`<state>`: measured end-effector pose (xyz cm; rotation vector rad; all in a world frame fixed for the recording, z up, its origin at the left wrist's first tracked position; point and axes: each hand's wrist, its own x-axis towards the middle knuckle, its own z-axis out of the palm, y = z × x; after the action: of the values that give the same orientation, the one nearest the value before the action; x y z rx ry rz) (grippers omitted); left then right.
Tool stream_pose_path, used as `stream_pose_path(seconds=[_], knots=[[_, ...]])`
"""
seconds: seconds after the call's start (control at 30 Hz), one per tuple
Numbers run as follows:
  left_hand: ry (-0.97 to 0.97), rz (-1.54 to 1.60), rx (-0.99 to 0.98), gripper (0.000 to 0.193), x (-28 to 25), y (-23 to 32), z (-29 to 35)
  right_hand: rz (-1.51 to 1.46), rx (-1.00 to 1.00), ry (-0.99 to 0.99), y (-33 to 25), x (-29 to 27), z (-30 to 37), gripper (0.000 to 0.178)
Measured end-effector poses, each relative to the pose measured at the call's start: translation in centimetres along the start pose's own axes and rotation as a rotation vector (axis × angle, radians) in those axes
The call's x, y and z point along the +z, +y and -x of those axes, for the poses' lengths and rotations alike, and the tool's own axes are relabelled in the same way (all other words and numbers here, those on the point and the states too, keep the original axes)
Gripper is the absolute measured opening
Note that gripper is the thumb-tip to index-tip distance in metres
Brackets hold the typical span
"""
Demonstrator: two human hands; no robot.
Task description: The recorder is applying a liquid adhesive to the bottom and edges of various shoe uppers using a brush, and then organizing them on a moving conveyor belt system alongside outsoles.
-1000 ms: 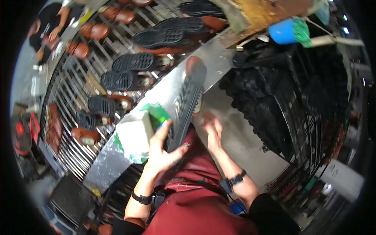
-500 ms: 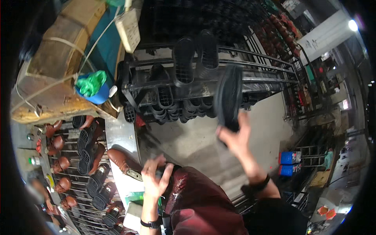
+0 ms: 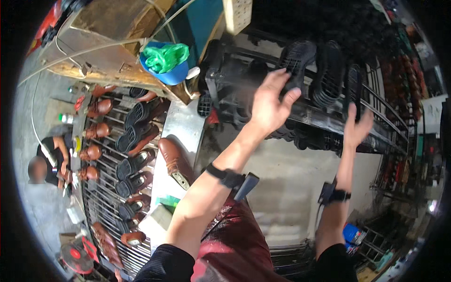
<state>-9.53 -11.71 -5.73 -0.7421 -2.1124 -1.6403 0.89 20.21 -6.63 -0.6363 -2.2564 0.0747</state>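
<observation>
Both arms reach forward to a metal rack (image 3: 305, 113) with black shoe soles on it. My left hand (image 3: 271, 104) is open, its fingers spread near the lower end of a black sole (image 3: 300, 54) with a grid-patterned face. My right hand (image 3: 358, 129), slightly blurred, has its fingers apart just below another black sole (image 3: 353, 84) at the right; whether the fingertips touch it, I cannot tell. Between these two lies a third black sole (image 3: 329, 75). A brown leather shoe (image 3: 174, 160) rests on the pale bench (image 3: 188, 124) beside my left forearm.
On the left, a barred rack (image 3: 105, 211) carries brown shoes and several dark soles. A blue bucket (image 3: 171, 77) with green plastic stands at the worn machine's (image 3: 103, 28) corner. Beyond that rack sits another person (image 3: 55, 155). A blue container (image 3: 352, 235) is at lower right.
The dark sole that was in my right hand now rests on the rack, with the fingers spread below it. My left hand has moved from near my lap up to the rack. The view has shifted.
</observation>
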Motion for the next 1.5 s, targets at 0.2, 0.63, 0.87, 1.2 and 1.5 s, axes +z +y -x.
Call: stream_pose_path(seconds=[0.2, 0.63, 0.87, 1.2, 1.5], knots=[[0.421, 1.651, -0.949, 0.061, -8.7, 1.6, 6.0, -0.585, 0.233, -0.228, -0.1, -2.0, 24.9, 0.035], [0.259, 1.123, -0.437, 0.045, -9.0, 4.2, 2.7, -0.683, 0.5, -0.943, -12.8, -6.6, 32.5, 0.021], [-0.456, -0.821, 0.042, 0.054, -5.0, 1.2, 1.0, -0.662, 0.049, -0.056, -15.6, -7.2, 13.8, 0.04], [-0.235, -0.304, -0.137, 0.039, -11.0, 7.0, 13.9, -0.807, 0.541, -0.17, -13.0, 0.4, -1.8, 0.057], [-0.387, -0.334, -0.443, 0.02, -18.7, 7.0, 25.8, -2.438, 0.965, -0.384, -8.1, -7.7, 5.1, 0.063]])
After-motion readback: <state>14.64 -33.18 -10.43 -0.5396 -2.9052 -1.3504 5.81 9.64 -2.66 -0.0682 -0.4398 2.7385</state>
